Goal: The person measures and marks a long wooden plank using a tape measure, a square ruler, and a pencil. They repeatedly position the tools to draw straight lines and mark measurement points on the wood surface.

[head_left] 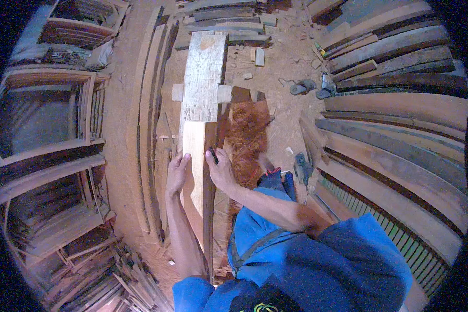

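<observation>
A pale, freshly cut piece of wood point(194, 151) lies lengthwise in front of me, its far end meeting a worn, whitish board point(205, 75). My left hand point(177, 176) grips the left edge of the pale piece, thumb up by its top face. On the opposite side, my right hand point(221, 170) is closed at the wood's darker side face, with a small dark object point(213, 155) between thumb and fingers. What kind of object it is, I cannot make out. The fingers below the wood's edges are partly hidden.
Long planks point(395, 104) are stacked along the right. Wooden frames point(47, 78) stand at the left, with long boards point(151, 114) on the floor beside them. Reddish sawdust point(248, 140) is heaped right of the work. Power tools point(302, 169) and sandals point(303, 87) lie farther right.
</observation>
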Tool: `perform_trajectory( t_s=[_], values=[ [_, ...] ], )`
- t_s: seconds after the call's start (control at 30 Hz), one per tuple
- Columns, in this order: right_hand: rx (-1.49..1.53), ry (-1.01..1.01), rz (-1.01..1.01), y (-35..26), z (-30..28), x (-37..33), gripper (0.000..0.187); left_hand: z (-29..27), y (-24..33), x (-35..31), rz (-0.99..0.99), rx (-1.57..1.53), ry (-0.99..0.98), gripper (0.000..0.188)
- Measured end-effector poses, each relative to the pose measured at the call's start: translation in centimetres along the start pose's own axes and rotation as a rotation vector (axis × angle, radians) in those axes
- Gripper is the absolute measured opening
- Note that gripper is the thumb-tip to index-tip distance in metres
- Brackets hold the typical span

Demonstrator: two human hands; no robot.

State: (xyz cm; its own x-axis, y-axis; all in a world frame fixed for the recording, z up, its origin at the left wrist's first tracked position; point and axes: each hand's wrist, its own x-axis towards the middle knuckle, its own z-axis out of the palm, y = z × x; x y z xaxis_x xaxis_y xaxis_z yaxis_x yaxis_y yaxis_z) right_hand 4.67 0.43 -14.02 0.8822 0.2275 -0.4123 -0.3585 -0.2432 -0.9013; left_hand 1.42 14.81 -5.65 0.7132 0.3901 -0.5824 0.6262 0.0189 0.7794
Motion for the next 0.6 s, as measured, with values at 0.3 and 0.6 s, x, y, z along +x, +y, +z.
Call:
perform_trajectory(
  t_s=[0.3, 0.6],
  values=[
    [0.027, 0.034, -0.083, -3.6, -1.2, -1.3, 0.061, 1.0, 0.4, 0.1, 0.043, 0.225, 0.158, 0.037],
    [-0.108, -0.049, -0.181, -5.4, -2.1, -1.6, 0.053, 2.0, 1.2, -0.5, 0.158, 0.32, 0.289, 0.036]
  ],
)
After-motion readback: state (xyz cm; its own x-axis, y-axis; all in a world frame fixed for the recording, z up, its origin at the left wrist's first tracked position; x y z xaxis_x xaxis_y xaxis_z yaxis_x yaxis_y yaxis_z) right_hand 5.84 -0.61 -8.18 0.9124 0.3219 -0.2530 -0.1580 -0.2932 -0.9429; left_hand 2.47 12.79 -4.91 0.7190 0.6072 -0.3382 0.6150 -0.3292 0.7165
